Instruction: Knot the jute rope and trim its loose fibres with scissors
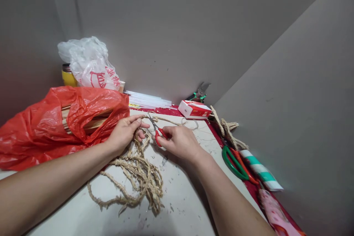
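My right hand [181, 142] grips the red handles of a small pair of scissors [155, 127], whose blades are spread apart and point up and left, close to the rope. Between the fingers of my left hand [129, 129] I pinch a braided straw rope [151, 169]. One stretch of the rope runs from my left fingers past the blades toward the right, and the rest hangs down into a loose heap on the white tabletop [190, 206]. Whether the blades touch the rope I cannot tell.
On the left lies a red plastic bag [35, 129] with thin wooden strips inside. Behind it are a white plastic bag [91, 59] and a yellow container [68, 75]. Clear sticks [149, 100], a tissue pack [195, 109], pruning shears [199, 93] and green-handled scissors [235, 164] line the edges.
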Available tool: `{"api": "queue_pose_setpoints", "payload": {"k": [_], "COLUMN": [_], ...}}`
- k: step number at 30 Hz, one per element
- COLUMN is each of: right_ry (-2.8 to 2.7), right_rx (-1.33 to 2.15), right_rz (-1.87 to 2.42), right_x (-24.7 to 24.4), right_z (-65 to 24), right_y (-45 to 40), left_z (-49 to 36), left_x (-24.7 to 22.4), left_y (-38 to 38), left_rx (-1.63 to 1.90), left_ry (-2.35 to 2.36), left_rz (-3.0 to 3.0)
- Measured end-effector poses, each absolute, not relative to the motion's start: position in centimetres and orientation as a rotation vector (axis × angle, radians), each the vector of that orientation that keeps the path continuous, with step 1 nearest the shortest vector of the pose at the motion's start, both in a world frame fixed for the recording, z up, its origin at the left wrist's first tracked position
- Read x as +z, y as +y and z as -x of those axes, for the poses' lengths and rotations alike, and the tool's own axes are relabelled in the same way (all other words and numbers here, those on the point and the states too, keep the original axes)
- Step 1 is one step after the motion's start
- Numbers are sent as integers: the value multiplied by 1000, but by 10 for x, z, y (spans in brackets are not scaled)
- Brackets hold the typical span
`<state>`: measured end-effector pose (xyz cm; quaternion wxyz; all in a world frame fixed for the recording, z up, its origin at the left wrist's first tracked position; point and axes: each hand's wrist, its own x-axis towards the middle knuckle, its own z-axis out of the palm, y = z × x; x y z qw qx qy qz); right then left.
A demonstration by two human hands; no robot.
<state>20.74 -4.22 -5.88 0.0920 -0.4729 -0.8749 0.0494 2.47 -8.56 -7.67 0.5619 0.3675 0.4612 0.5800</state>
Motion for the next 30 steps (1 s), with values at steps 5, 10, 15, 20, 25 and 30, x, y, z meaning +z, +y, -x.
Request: {"api": "queue_pose_setpoints", "payload": {"k": [5,10,15,20,25,30], "right_ry": [-2568,-2523,-2487,-2453,-2524,-2604], "right_rx": [158,161,160,163,151,23], "right_rz": [1421,1452,1497,1504,1378,1299], "right_x": [-59,-63,-62,-60,-60,-59], "right_z": [-208,-211,-212,-212,-213,-213], "right_y": [-41,-37,-35,-34,-36,-39], "left_z": [-25,-24,-22,-20,-20,-20], "left_x": [-77,-73,-75,-82,-82,-80], "left_y": [-87,-90,-89,-86,-84,-84], "left_rx": [1334,1169,1024,1054,1188,1297], "left_ry": [1021,936,884,876,896,930], "left_rz": [-884,-829,-834,-829,-813,-784]}}
